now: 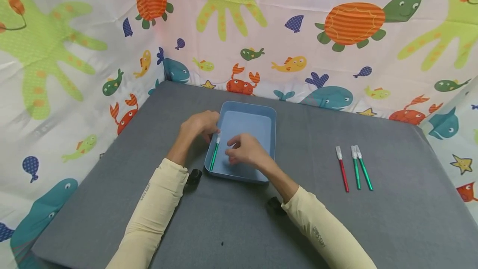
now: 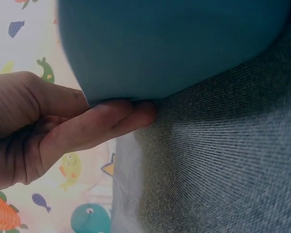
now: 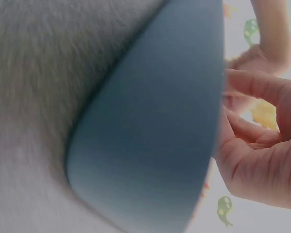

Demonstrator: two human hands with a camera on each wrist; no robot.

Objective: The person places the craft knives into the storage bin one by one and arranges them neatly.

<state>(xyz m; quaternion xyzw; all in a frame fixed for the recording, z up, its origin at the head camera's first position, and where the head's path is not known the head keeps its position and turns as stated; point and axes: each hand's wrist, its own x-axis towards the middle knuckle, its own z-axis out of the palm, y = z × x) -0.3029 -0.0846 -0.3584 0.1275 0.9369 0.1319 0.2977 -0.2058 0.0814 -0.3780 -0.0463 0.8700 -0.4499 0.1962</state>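
1. Sleeves, two, cream: left sleeve [image 1: 153, 211] and right sleeve [image 1: 328, 229], nearest the camera, reaching in over the grey surface [image 1: 231, 223].
2. Tray, one, blue [image 1: 248, 125]: shallow, rectangular, resting on the surface between the hands.
3. Left hand [image 1: 199, 123]: pinches the tray's left wall, fingertips pressed against its outer face.
4. Right hand [image 1: 247, 151]: above the tray's interior, thumb and fingers parted, holding nothing.
5. Green pen in the tray [image 1: 214, 156]: white-capped, lying along the left wall, cap close to the left hand. Count entered as one; a second flush beside it cannot be excluded at this size.
6. Pens outside, three, white-capped, right of the tray: red pen [image 1: 343, 173], then two green pens [image 1: 357, 174], caps close together, lower ends apart.
7. Progress, as judged: green placed inside, neatly aligned; three still out, untouched by either hand.
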